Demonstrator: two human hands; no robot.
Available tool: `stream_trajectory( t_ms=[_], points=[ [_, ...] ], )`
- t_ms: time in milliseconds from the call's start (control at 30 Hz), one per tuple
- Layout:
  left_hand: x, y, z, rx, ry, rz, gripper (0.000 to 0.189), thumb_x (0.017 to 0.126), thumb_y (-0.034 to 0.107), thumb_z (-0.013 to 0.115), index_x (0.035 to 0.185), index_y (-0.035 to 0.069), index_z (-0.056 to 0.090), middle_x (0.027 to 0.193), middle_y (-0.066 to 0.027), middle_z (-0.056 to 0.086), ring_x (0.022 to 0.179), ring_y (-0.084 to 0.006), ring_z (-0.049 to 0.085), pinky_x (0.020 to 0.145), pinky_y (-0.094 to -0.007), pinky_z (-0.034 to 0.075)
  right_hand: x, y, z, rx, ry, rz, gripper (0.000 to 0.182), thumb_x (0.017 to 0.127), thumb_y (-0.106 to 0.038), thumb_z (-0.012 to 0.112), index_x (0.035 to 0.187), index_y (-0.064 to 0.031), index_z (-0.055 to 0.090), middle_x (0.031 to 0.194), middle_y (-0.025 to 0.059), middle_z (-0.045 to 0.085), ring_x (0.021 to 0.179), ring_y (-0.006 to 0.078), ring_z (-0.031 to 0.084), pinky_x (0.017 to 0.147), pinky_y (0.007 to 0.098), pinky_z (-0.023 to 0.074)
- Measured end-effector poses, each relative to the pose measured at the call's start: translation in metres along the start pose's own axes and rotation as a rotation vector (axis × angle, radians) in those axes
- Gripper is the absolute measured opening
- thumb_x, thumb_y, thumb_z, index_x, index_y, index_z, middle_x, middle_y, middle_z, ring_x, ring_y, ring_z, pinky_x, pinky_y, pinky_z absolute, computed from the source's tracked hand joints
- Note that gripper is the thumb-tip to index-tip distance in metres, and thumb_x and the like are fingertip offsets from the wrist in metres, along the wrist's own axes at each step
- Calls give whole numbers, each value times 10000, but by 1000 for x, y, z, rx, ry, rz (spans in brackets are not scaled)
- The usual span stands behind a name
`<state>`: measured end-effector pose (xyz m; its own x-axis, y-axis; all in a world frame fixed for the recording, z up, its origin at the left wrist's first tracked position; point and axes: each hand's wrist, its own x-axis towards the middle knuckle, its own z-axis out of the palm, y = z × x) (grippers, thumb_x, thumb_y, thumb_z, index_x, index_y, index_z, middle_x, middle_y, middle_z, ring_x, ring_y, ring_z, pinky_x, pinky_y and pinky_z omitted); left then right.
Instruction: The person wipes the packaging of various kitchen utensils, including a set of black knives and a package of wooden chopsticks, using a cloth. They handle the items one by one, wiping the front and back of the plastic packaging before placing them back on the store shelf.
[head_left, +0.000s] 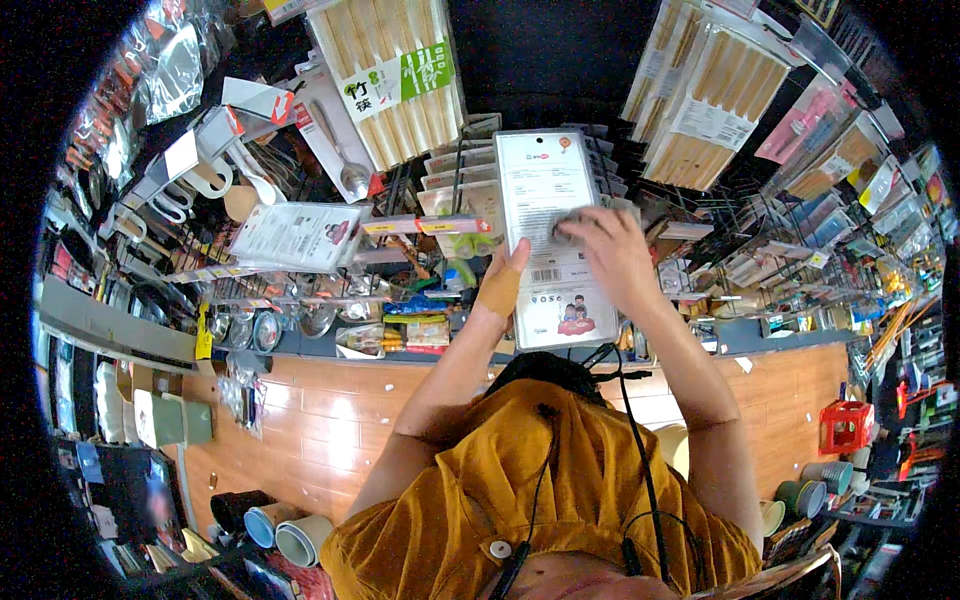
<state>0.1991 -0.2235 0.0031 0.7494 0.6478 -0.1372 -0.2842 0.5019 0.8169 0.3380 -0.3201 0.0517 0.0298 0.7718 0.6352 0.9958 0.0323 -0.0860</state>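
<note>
My left hand (506, 285) grips the left edge of a flat, clear-plastic retail pack (547, 180), with the thumb on its front. The white card inside bears printed text, a barcode and a small cartoon drawing; a hang hole shows near the top. Over the pack's right half is my right hand (615, 251), blurred, with its fingers bent toward the card. A small dark patch shows at its fingertips, too unclear to name. Similar packs (457, 180) hang in a row behind the held one. Another white-backed pack (300, 234) lies face up on the rack to the left.
Packs of bamboo chopsticks (390, 90) hang at upper left, and more chopstick packs (712, 112) at upper right. A carded spoon (349, 169) and white-handled scissors (214, 180) are on the left. Behind me are a wood-look floor (322, 420), several bins (300, 536) and a red crate (846, 427).
</note>
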Motion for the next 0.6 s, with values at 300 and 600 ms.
stream_trajectory(
  t_ms=[300,600],
  points=[
    [13,-11,-13,-53,-250,28,625,862,526,322,1276,58,318,1224,-127,443,1059,-269,487,892,-403,416,-26,-26,-11,178,-16,69,323,663,-58,580,969,-162,570,1056,52,515,845,282,484,729,377,412],
    [-14,5,-1,-39,-305,5,709,806,575,423,1292,77,288,1234,-86,412,1109,-216,434,908,-367,380,-10,-34,-25,290,17,232,284,786,-190,532,1043,-72,534,1099,138,505,967,322,466,833,395,355]
  ],
)
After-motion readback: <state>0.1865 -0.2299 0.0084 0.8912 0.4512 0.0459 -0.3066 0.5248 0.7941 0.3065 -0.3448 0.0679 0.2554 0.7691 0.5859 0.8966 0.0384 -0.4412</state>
